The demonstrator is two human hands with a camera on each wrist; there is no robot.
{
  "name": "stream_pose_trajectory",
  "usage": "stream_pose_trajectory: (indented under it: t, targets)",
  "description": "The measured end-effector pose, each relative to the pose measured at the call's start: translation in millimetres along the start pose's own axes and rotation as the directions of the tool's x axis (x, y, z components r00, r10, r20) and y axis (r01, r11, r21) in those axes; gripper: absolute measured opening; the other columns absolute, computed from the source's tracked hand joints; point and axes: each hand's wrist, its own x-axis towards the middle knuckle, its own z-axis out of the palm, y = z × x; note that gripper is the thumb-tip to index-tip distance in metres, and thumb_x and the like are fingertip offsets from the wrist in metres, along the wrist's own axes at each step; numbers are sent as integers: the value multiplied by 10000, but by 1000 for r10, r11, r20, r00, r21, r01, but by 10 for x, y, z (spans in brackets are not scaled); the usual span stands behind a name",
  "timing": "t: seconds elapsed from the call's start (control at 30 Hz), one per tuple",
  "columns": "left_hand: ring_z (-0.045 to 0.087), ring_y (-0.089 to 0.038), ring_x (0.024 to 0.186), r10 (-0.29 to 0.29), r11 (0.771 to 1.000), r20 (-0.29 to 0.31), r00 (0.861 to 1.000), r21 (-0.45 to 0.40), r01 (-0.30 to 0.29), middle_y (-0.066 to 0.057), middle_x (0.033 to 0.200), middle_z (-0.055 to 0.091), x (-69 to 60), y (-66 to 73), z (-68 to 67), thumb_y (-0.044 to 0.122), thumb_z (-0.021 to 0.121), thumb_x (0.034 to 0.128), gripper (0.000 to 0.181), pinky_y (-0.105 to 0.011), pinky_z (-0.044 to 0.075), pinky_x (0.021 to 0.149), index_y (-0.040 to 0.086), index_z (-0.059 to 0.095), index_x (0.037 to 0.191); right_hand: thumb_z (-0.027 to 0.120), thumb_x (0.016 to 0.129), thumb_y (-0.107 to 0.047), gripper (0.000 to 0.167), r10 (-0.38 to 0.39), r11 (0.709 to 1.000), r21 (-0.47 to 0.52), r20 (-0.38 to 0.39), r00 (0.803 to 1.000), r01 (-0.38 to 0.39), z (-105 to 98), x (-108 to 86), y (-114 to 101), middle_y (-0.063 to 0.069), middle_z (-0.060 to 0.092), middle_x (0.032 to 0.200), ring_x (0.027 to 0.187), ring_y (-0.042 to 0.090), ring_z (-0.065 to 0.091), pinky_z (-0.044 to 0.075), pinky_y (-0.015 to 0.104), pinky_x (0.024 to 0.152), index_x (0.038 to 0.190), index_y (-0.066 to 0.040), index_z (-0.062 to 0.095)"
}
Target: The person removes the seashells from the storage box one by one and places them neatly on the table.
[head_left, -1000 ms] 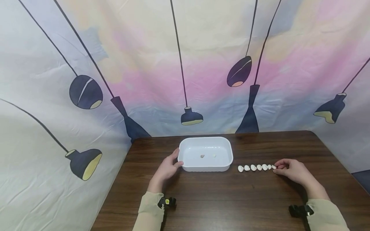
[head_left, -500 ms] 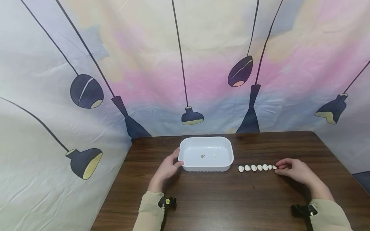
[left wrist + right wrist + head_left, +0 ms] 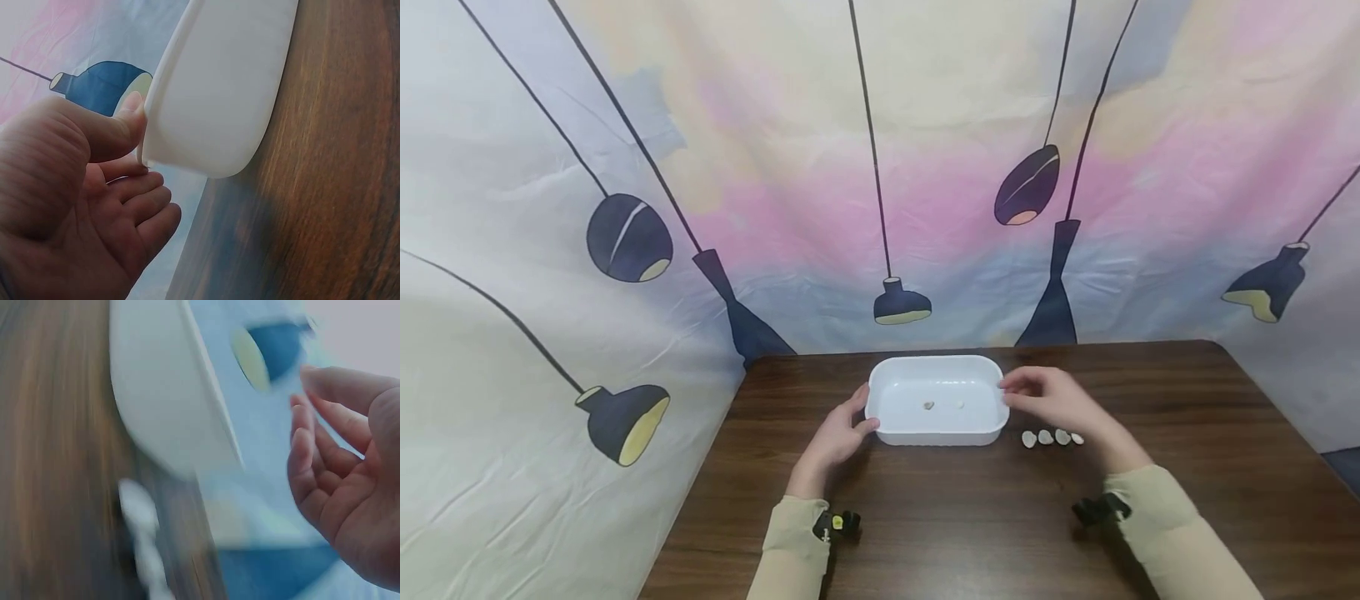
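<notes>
A white rectangular tray (image 3: 940,437) stands on the table with two small shells inside, a brownish one (image 3: 928,406) and a white one (image 3: 960,405). My left hand (image 3: 837,433) grips its left end, thumb (image 3: 128,119) on the rim and index finger behind. My right hand (image 3: 1056,404) is raised at the right rim with thumb and fingertips together in a pinch; the small shell picked from the row is hidden between them. Below that hand runs a row of white seashells (image 3: 1046,437), its right part covered by the wrist. The right wrist view is blurred.
The dark wooden table (image 3: 955,517) ends at the back against a hanging cloth (image 3: 775,167) printed with lamps. Black wrist cameras (image 3: 837,524) sit on both sleeves.
My right hand has left the right end of the shell row and moved left and up to the tray's right rim. The left hand keeps its hold on the tray.
</notes>
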Motion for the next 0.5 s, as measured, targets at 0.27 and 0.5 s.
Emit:
stream_pose_trajectory:
  t: [0.27, 0.5]
  targets:
    - [270, -332, 1604, -14, 1000, -4, 1000, -23, 14, -115, 1736, 303, -24, -8, 24, 146, 666, 1061, 694, -564, 241, 1285, 34, 342, 1663, 804, 940, -92, 182, -13, 999, -30, 176, 984, 18, 706, 624, -126, -19, 760, 991, 901, 136, 660, 565, 351, 841, 1113, -37, 797]
    - [271, -324, 1604, -3, 1000, -4, 1000, -27, 3, -114, 1734, 306, -12, -2, 3, 152, 670, 1058, 693, -555, 240, 1288, 30, 348, 1660, 801, 873, -8, 222, 101, 993, -85, 171, 980, -88, 1078, 867, -99, -3, 753, 978, 921, 158, 668, 582, 393, 887, 1090, -56, 803]
